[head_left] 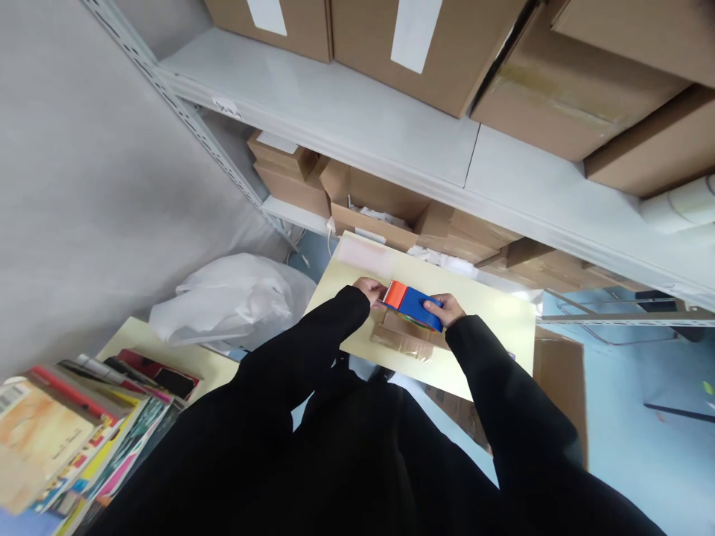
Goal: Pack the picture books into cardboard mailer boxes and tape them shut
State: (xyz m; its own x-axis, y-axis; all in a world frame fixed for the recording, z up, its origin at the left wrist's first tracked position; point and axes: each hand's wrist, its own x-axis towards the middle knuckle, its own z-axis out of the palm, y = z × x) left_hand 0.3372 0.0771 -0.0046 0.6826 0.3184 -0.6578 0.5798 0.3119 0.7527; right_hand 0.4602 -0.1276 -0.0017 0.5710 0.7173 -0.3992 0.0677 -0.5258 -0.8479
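A tape dispenser (414, 304), blue with an orange toothed end, is held over the table by my right hand (447, 309), whose fingers wrap its blue body. My left hand (372, 290) is closed at the orange toothed end, fingertips pinched together beside the teeth. What they pinch is too small to make out. Below the dispenser a small cardboard box (403, 342) with shiny clear tape on its side lies on the pale yellow table (497, 335). The dispenser hides part of that box.
Shelves (357, 123) with cardboard boxes (402, 45) rise beyond the table. A white plastic bag (234, 298) stands to the left, near stacked books (72, 439). An open carton (561, 380) sits on the floor at the right. White rolls (681, 205) lie on the upper shelf.
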